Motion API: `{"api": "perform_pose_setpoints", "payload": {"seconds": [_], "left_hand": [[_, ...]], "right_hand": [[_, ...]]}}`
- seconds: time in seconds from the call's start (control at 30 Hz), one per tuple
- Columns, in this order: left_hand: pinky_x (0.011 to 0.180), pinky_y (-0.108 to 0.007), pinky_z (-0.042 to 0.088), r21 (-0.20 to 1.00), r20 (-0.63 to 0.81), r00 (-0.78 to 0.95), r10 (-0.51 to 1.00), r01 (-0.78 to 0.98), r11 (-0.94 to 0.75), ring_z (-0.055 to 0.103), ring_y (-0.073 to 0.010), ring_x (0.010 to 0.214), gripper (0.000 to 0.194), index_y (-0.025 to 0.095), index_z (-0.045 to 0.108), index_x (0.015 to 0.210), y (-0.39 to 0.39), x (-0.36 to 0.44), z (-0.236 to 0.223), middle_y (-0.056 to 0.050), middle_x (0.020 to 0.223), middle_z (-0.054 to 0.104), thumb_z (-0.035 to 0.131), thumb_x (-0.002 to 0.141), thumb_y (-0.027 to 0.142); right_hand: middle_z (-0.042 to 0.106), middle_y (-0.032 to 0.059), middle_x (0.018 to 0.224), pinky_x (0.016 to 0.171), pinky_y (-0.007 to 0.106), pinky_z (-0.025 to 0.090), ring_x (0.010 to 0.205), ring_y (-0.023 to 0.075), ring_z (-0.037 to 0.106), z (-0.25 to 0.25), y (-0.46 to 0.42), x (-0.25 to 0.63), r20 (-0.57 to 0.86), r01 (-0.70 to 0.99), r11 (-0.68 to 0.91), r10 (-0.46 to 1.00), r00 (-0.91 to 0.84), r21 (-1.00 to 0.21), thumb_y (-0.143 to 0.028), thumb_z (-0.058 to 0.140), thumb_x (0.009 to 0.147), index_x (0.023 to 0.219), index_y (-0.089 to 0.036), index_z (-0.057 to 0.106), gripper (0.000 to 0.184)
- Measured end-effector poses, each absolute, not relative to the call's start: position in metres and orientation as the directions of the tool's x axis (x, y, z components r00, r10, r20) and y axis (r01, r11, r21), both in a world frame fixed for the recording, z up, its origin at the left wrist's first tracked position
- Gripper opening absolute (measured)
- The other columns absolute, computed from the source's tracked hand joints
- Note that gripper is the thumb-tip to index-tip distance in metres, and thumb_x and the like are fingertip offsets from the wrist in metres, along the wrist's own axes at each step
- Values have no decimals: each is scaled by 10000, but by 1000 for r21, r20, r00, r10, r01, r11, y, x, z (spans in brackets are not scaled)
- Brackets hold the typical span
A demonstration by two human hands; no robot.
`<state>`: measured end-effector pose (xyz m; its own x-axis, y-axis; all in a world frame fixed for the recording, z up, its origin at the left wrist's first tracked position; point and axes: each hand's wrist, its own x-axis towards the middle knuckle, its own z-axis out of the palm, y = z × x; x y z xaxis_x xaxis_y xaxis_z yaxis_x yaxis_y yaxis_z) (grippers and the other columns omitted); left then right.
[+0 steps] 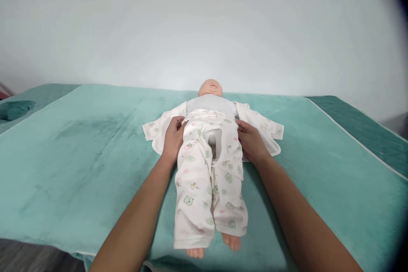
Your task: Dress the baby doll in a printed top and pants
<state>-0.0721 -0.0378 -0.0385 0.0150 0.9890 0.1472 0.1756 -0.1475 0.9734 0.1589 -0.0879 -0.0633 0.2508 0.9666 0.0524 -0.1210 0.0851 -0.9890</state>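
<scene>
A baby doll (210, 88) lies on its back in the middle of a teal blanket, head away from me. It wears white printed trousers (204, 187) with an open crotch, and an open white printed jacket (261, 125) is spread under its arms. My left hand (174, 138) grips the trousers' waistband at the doll's left-side hip. My right hand (251, 140) grips the waistband at the other hip. Both hands have fingers curled on the fabric. The doll's bare feet (231, 242) stick out of the trouser legs near the front edge.
The teal blanket (79, 157) covers a wide bed or table. A darker green cover (366, 127) shows at the right, and a folded dark green cloth (15, 109) lies at the far left. A white wall (204, 38) stands behind.
</scene>
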Motion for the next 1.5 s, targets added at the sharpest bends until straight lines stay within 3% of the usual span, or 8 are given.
{"api": "perform_pose_setpoints", "payload": {"seconds": [0.17, 0.3, 0.87, 0.97, 1.1, 1.27, 1.37, 1.5], "left_hand": [[829, -312, 513, 876, 399, 3, 917, 294, -382, 642, -184, 917, 205, 241, 677, 1034, -36, -72, -41, -36, 1049, 693, 624, 863, 342], [869, -327, 508, 833, 450, 38, 892, 343, -435, 652, -203, 976, 206, 240, 713, 1024, -34, -74, -42, -40, 1061, 710, 599, 890, 348], [654, -268, 451, 999, 35, -13, 999, 13, -35, 555, -149, 703, 198, 184, 665, 838, -29, -71, -37, -10, 789, 653, 643, 827, 380], [732, -291, 483, 984, 149, 6, 989, 97, -149, 596, -169, 780, 196, 195, 669, 884, -26, -69, -43, -23, 853, 677, 638, 841, 384], [910, -333, 504, 846, 463, 69, 883, 262, -464, 618, -197, 1038, 228, 241, 668, 1079, -19, -70, -49, -52, 1120, 656, 601, 890, 350], [907, -317, 510, 687, 587, 237, 774, 358, -632, 608, -191, 1078, 229, 256, 688, 1096, -12, -71, -40, -47, 1152, 656, 555, 937, 352], [859, -300, 499, 726, 537, 219, 814, 370, -579, 631, -180, 956, 181, 239, 693, 992, -10, -68, -35, -22, 1032, 696, 574, 928, 359], [786, -292, 461, 803, 439, 94, 894, 404, -437, 602, -176, 835, 172, 227, 613, 932, -6, -65, -35, -6, 876, 677, 528, 947, 375]], "right_hand": [[707, 35, 864, 748, 353, 500, 818, 212, 645, -59, -93, 155, 261, 284, 139, 850, 457, -949, -242, 620, 771, 932, -224, 661, 167], [681, 66, 972, 812, 372, 509, 910, 217, 639, -59, -95, 155, 449, 449, 242, 776, 442, -860, -252, 558, 833, 943, -227, 640, 139], [610, -19, 773, 629, 276, 429, 684, 152, 532, -72, -67, 166, 141, -26, 160, 927, 347, -987, -417, 635, 833, 908, -244, 578, 197], [601, -11, 811, 690, 292, 450, 743, 165, 541, -66, -69, 163, 219, 90, 200, 912, 345, -976, -432, 594, 863, 899, -249, 571, 187], [603, 30, 988, 873, 350, 465, 950, 202, 569, -55, -72, 161, 401, 285, 314, 854, 332, -906, -410, 575, 895, 929, -257, 574, 157], [583, 56, 1271, 1049, 416, 371, 1252, 240, 495, -43, -64, 167, 593, 468, 498, 802, 69, -730, -320, 561, 918, 838, -252, 548, 106], [640, 54, 1229, 952, 392, 422, 1150, 239, 568, -36, -52, 170, 592, 500, 515, 806, -5, -696, -322, 527, 937, 841, -248, 532, 121], [671, 22, 880, 746, 346, 419, 812, 215, 592, -23, -31, 169, 547, 633, 400, 836, 45, -663, -355, 518, 929, 861, -250, 555, 130]]}}
